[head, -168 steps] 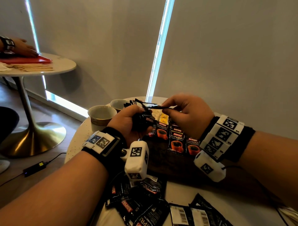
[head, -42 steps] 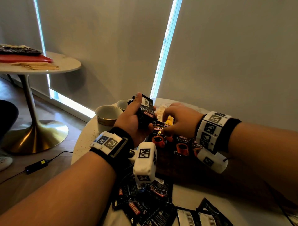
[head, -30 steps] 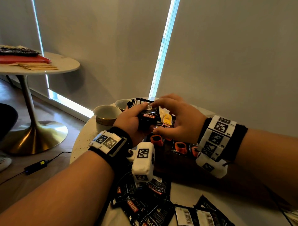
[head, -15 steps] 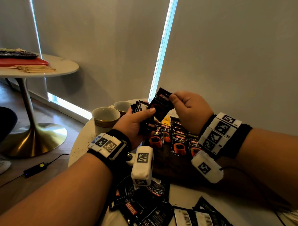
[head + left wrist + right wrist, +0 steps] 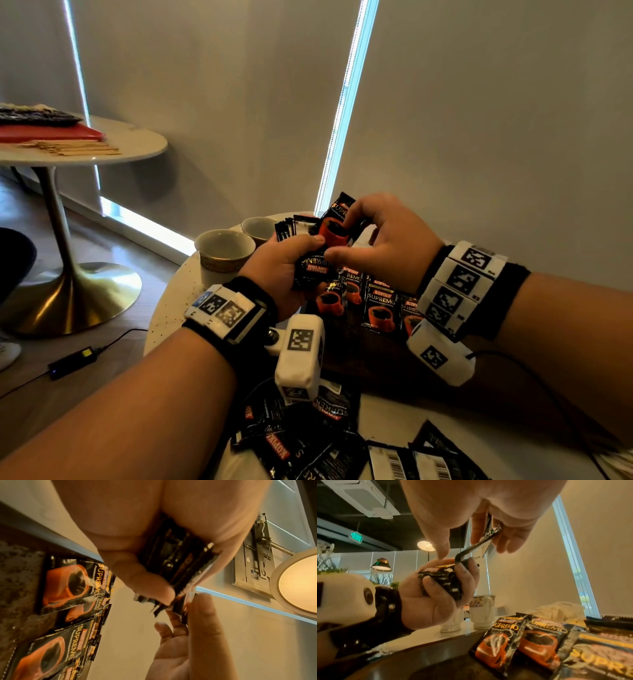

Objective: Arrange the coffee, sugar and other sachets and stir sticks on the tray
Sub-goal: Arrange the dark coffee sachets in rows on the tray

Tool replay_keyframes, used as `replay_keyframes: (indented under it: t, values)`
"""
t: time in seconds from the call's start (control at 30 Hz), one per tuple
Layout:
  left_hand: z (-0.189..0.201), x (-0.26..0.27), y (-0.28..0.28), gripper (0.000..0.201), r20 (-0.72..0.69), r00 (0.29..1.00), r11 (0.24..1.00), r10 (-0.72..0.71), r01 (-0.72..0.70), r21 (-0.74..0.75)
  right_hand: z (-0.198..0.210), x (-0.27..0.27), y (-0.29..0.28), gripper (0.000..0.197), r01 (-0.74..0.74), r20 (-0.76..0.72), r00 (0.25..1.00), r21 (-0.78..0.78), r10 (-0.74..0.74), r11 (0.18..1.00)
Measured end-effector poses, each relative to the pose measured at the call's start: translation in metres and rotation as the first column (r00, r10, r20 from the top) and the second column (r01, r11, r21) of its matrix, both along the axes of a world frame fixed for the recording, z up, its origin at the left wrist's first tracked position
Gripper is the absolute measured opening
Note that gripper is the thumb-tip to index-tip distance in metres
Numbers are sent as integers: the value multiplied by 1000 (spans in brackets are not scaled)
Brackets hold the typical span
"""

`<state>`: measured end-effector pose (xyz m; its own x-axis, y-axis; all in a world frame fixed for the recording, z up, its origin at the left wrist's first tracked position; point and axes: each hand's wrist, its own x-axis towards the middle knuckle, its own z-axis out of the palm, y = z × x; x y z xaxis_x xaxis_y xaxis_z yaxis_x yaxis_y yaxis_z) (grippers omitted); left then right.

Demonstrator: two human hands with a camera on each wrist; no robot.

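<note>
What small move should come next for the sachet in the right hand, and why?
Probably lower it onto the tray, beside the row of sachets lying there face up. The right hand pinches one sachet at the top of the stack that the left hand grips, so it looks nearly free of the stack.

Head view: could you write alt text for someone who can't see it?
A left hand grips a bundle of black Kopiko coffee sachets while the right hand pinches one sachet above a row of sachets on a dark tray. Two cups stand behind.
</note>
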<state>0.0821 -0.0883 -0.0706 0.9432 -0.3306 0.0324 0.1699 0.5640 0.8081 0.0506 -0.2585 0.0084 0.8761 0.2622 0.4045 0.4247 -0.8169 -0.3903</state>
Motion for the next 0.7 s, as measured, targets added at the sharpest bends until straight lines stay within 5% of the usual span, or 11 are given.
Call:
replay_keyframes:
  t: [0.27,0.47,0.7]
  values:
    - [2,-6,1,66,41,994,995,-100,101,-22,5,7,4,42,-7,-101,995,-45,3,999]
    - [7,-7,-1,60,-23,999,998,-29,28,-48,10,10,-9,45,60,-121,991,2,-60,998]
    - [10,-6,-2,51,-97,995,993,36,-46,-108,-9,19,-28,52,68,-216,965,-343,-149,937]
